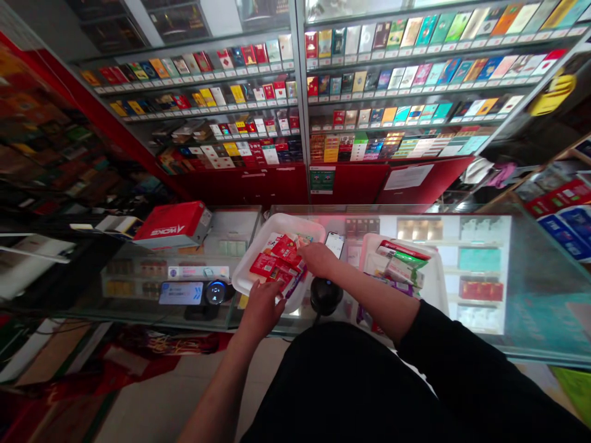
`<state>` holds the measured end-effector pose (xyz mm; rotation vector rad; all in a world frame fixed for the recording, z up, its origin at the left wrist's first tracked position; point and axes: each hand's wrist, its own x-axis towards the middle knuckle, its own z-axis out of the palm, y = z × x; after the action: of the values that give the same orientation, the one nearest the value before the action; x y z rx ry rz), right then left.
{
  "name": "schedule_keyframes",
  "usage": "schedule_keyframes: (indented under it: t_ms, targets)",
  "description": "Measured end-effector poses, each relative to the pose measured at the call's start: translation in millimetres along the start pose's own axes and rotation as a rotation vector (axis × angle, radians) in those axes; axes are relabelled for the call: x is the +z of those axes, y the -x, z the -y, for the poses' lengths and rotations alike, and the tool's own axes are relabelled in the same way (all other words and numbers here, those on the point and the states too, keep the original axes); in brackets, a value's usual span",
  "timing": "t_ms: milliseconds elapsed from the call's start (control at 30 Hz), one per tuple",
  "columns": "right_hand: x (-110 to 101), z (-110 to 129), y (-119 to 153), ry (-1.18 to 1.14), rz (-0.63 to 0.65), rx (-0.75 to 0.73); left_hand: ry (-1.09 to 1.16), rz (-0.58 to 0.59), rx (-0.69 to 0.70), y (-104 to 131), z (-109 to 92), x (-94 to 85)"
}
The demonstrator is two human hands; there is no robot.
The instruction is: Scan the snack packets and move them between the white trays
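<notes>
A white plastic basket (pixel 244 266) stands on the glass counter, with several red snack packets (pixel 264 264) and other small packs in it. My right hand (pixel 318 259) reaches over the basket's right side, its fingers closed on the edge of a red packet (pixel 287 248). At the near rim, my left hand (pixel 263 307) has its thumb and fingers apart. Its fingertips touch the lower red packets or lie just above them; I cannot tell which. Under my right forearm is a second white basket (pixel 436 280) holding several snack bags (pixel 406 269), partly hidden by the arm.
A phone (pixel 334 243) lies between the baskets, with a black scanner (pixel 326 295) nearer me. To the left are a red box (pixel 170 224) and a small payment screen (pixel 182 293). Cigarette shelves (pixel 305 80) rise behind the glass counter (pixel 545 295).
</notes>
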<state>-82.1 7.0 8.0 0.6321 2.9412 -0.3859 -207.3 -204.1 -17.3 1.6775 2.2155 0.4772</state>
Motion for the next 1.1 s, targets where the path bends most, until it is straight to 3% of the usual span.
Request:
schedule_keyframes:
  t_ms: [300, 633, 900, 1100]
  targets:
    - [-9, -3, 12, -0.009, -0.081, 0.015, -0.014, -0.073, 0.061, -14, -1, -5.8]
    - [-14, -17, 47, -0.143, -0.179, 0.161, 0.051, -0.111, 0.157, -49, -27, -14.2]
    - [-2, -46, 85, -0.243, -0.311, 0.331, 0.071, -0.014, 0.322, -81, -75, -22.0]
    - [12, -75, 122, -0.322, -0.441, 0.520, -0.001, 0.105, 0.510, -108, -114, -16.2]
